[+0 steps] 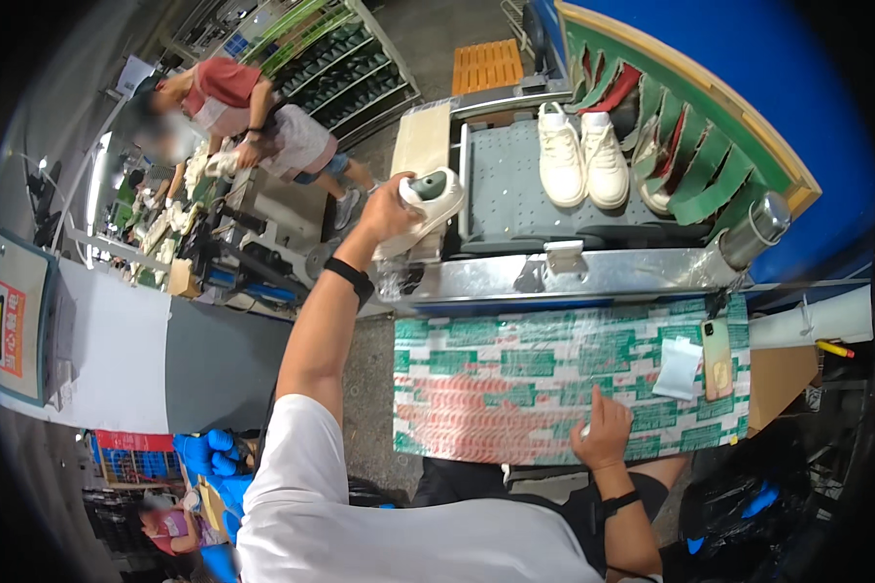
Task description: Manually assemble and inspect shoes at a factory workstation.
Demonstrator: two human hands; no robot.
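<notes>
My left hand (387,216) reaches out to the far left and grips a cream-white sneaker (441,206) with a dark green inside. The sneaker is held over the left end of the conveyor, beside a beige board (421,136). My right hand (605,432) is low over the green-and-white patterned table cover (515,360), index finger pointing forward, other fingers curled. A small white bit shows by its thumb, too small to name. A pair of cream lace-up sneakers (583,165) stands side by side on the grey perforated conveyor (506,175).
Green and red hanging strips (695,165) curtain a tunnel opening, partly hiding another shoe (654,189). A metal rail (593,275) runs along the conveyor. On the table cover lie a white packet (678,369) and a phone (717,360). A co-worker (253,117) stands at the far left.
</notes>
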